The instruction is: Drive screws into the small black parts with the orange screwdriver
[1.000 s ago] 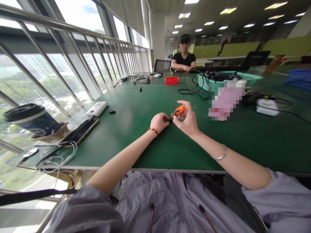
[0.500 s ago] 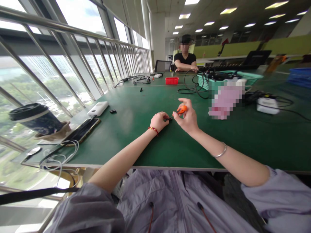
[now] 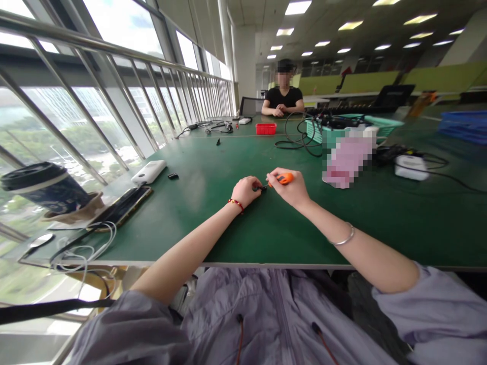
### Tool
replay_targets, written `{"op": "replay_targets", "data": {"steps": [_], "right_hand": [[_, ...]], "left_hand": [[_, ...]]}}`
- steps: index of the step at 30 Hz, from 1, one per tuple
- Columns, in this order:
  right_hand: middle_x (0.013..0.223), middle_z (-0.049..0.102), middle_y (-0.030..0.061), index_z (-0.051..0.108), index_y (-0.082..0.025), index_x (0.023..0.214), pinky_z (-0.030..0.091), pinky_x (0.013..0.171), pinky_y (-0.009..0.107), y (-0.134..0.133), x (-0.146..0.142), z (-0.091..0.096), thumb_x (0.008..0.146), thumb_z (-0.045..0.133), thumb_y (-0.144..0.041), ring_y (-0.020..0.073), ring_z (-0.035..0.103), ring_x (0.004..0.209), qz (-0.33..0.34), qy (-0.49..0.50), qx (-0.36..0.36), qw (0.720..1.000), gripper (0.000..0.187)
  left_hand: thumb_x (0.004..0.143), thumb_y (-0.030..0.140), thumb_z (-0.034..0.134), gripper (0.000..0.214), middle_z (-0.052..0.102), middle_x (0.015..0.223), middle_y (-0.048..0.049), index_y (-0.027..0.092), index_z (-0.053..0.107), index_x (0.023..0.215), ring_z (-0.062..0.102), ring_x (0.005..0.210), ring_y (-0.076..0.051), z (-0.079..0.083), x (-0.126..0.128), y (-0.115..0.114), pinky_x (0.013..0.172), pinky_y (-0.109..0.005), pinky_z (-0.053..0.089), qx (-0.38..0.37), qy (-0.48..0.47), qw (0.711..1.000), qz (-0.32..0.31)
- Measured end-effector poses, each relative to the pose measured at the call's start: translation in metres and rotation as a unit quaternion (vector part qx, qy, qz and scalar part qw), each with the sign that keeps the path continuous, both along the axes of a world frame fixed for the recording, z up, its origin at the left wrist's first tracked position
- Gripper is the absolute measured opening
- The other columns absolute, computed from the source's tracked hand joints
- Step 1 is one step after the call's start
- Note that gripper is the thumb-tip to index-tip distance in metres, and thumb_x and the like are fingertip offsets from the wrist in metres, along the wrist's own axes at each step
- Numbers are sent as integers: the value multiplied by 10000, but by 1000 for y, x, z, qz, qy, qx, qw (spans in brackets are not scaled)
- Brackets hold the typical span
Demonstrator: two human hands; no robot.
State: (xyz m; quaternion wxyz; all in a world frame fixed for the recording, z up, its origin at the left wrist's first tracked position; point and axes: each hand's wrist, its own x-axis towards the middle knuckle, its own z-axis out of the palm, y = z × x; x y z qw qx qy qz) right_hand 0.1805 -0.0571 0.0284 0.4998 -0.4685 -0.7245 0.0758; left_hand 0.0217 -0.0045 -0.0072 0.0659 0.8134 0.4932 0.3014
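My right hand (image 3: 291,188) is closed round a small orange-handled screwdriver (image 3: 283,178), whose tip points left toward my left hand. My left hand (image 3: 245,191) is curled on the green table (image 3: 213,167), pinching a small black part (image 3: 261,188) that touches the tool's tip. A red bead bracelet circles my left wrist and a silver bangle my right forearm. What the black part is cannot be made out.
A white power bank (image 3: 149,172), a tiny black piece (image 3: 173,176), a phone (image 3: 119,207), a coffee cup (image 3: 45,190) and white cable (image 3: 81,248) lie at left. A red tray (image 3: 266,129), black cables (image 3: 297,137), a teal basket (image 3: 335,129) and a white box (image 3: 410,167) sit further back. A person sits at the far end.
My right hand has lowered toward the table and closed more tightly round the screwdriver, laying it flatter. My left hand has stayed in place. The view has tilted slightly.
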Motion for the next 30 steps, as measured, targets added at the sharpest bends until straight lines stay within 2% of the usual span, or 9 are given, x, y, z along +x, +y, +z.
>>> {"op": "replay_targets", "data": {"steps": [3, 6, 8, 10, 12, 21, 30], "right_hand": [[739, 672, 29, 624, -195, 724, 433, 656, 235, 6, 9, 1, 855, 462, -414, 145, 616, 683, 21, 36, 64, 997, 303], [871, 668, 34, 641, -199, 838, 428, 703, 230, 16, 15, -6, 846, 509, -349, 149, 617, 797, 11, -8, 100, 995, 200], [909, 651, 25, 645, -222, 876, 415, 692, 233, 23, 17, -14, 835, 538, -320, 152, 607, 810, -13, -83, 65, 994, 151], [928, 642, 18, 645, -243, 934, 400, 670, 238, 29, 19, -21, 825, 562, -320, 152, 597, 785, 1, -186, 23, 982, 157], [898, 639, 14, 645, -249, 942, 387, 666, 247, 34, 19, -27, 806, 593, -346, 155, 586, 761, -5, -240, 6, 971, 175], [819, 674, 38, 678, -242, 846, 326, 700, 304, 39, 16, -31, 794, 614, -320, 205, 529, 817, -12, -319, 5, 948, 114], [845, 696, 67, 695, -219, 892, 306, 703, 329, 37, 14, -29, 811, 569, -260, 217, 530, 834, -16, -368, 17, 930, 155]], "left_hand": [[665, 143, 596, 136, 679, 815, -28, 158, 654, 787, 619, 752, -152, -2, -2, 3, 732, -263, 518, -6, -19, 1000, -17], [666, 147, 602, 137, 683, 819, -27, 154, 654, 792, 626, 745, -144, -5, -3, 6, 731, -256, 522, -12, -35, 999, -28], [667, 154, 607, 138, 687, 815, -25, 154, 657, 796, 630, 741, -142, -7, -4, 7, 733, -253, 524, -18, -43, 998, -34], [671, 166, 610, 138, 689, 808, -26, 152, 660, 799, 634, 739, -143, -8, -5, 8, 735, -256, 526, -23, -50, 998, -39], [673, 173, 612, 141, 692, 807, -25, 153, 662, 803, 636, 743, -145, -9, -5, 8, 739, -257, 529, -26, -55, 997, -43], [677, 173, 614, 128, 695, 805, -27, 153, 665, 793, 642, 760, -147, -8, -5, 6, 750, -256, 532, -31, -58, 997, -50], [674, 175, 617, 130, 696, 801, -27, 152, 666, 792, 641, 752, -144, -10, -6, 8, 742, -254, 531, -31, -59, 996, -58]]}}
